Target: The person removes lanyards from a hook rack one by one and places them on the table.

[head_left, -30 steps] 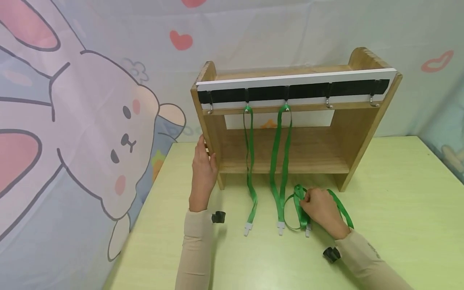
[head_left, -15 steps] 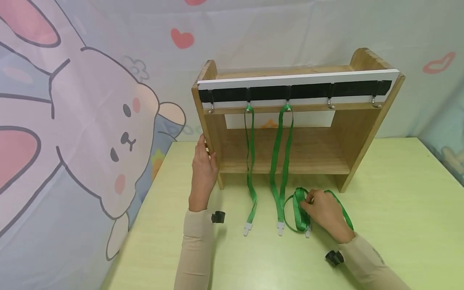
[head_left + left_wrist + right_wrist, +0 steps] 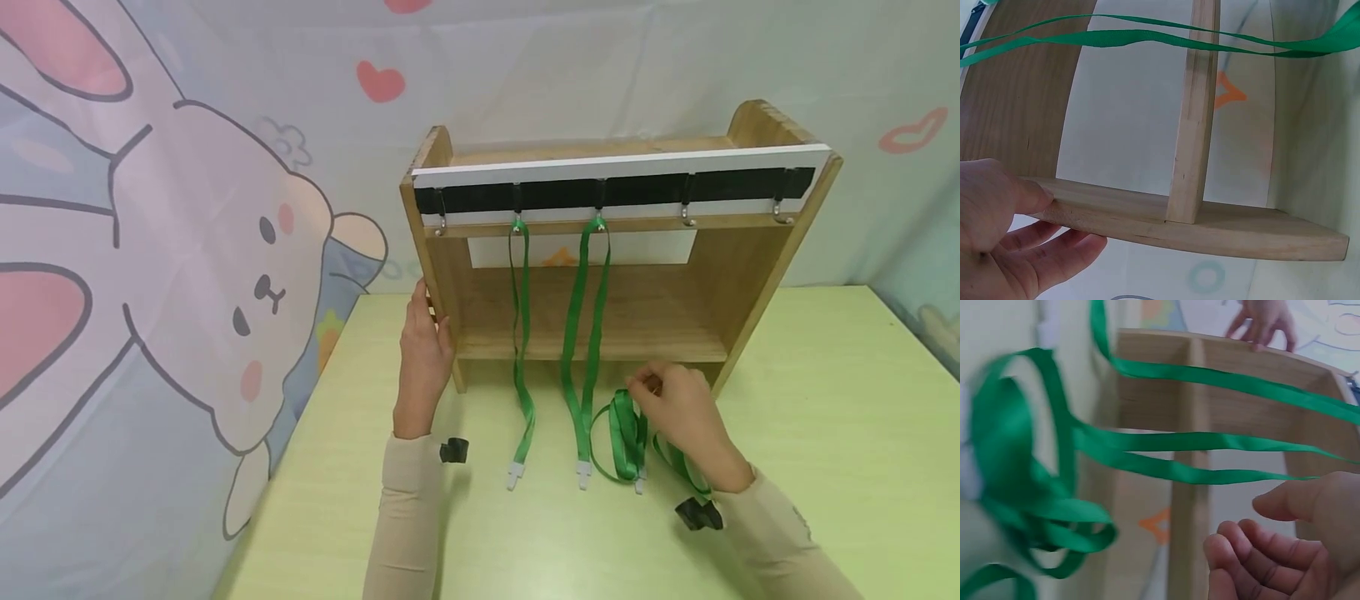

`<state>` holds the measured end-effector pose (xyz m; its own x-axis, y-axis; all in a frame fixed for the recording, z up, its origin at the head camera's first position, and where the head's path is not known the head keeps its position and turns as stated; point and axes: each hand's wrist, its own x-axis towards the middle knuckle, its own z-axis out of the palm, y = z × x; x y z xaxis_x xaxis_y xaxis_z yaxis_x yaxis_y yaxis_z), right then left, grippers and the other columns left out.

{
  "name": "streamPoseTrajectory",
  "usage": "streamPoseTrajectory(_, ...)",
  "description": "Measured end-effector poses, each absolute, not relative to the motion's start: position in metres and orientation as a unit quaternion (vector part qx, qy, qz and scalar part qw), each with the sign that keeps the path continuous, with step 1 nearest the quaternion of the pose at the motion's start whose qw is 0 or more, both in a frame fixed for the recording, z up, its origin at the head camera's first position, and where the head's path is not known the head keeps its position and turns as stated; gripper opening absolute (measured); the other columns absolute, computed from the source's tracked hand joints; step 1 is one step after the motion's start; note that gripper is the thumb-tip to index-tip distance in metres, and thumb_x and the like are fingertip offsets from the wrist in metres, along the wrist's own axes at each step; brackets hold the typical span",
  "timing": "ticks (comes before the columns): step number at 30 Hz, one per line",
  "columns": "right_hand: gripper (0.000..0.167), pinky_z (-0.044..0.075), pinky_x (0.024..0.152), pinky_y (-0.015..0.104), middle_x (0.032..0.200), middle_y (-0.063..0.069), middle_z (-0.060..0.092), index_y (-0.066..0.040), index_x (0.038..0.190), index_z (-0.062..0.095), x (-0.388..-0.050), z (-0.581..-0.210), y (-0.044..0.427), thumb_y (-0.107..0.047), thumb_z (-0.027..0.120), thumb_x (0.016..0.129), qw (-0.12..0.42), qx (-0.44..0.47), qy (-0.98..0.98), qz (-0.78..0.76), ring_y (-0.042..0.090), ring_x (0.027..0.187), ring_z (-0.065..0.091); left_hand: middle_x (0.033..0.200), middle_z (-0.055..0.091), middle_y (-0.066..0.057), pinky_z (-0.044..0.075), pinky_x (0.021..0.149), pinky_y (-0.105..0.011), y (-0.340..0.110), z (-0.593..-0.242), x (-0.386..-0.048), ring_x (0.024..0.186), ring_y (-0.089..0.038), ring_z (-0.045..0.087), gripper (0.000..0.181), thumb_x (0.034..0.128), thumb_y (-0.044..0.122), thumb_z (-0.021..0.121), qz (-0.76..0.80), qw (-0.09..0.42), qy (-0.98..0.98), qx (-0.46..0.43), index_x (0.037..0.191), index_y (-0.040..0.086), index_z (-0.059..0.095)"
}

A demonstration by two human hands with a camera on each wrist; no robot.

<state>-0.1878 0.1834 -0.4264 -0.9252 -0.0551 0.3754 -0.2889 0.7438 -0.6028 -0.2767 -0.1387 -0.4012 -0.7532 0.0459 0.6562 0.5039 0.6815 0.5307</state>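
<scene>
Left hand [image 3: 425, 358] holding the side of the wooden rack [image 3: 652, 325] between thumb and fingers, right hand [image 3: 686, 408] with its grip parted and holding nothing, near a bundled green lanyard [image 3: 623, 437] on the tabletop [image 3: 510, 542], two more lanyards [image 3: 575, 304] hanging

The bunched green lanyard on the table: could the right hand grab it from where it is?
Probably yes. The right hand is close beside the bunched lanyard and looks empty in the right wrist view; in the head view, no object shows between them.
</scene>
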Motion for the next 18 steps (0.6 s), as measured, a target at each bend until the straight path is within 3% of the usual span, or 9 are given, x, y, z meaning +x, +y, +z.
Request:
streamPoseTrajectory(7,0.009,0.048,0.056,0.027,0.074,0.007,0.069,0.001,0.091,0.072,-0.192,-0.404,0.175,-0.006,0.067,0.094,0.263,0.102,-0.885,0.371,0.019,0.061,0.061,0.120,0.052,-0.031,0.059,0.078,-0.047,-0.140,-0.403,-0.277,0.099,-0.043,0.062,0.059,0.0986,-0.009,0.056,-0.366,0.318,-0.860,-0.161,0.150,-0.007,0.026)
streamPoseTrajectory(13,0.007,0.045,0.060,0.007,0.083,0.015,0.072,0.003,0.094,0.070,-0.198,-0.390,0.170,-0.004,0.069,0.093,0.334,0.095,-0.846,0.405,0.030,0.066,0.068,0.120,0.052,-0.030,0.060,0.079,-0.046,-0.139,-0.405,-0.278,0.100,-0.043,0.063,0.060,0.0991,-0.008,0.056,-0.369,0.315,-0.859,-0.163,0.151,-0.005,0.026)
streamPoseTrajectory(18,0.014,0.045,0.065,0.005,0.092,0.017,0.072,0.006,0.101,0.068,-0.206,-0.380,0.160,-0.003,0.072,0.092,0.380,0.096,-0.814,0.428,0.013,0.075,0.066,0.120,0.052,-0.030,0.060,0.079,-0.047,-0.140,-0.404,-0.278,0.100,-0.043,0.063,0.060,0.0993,-0.008,0.056,-0.367,0.314,-0.861,-0.160,0.151,-0.005,0.026)
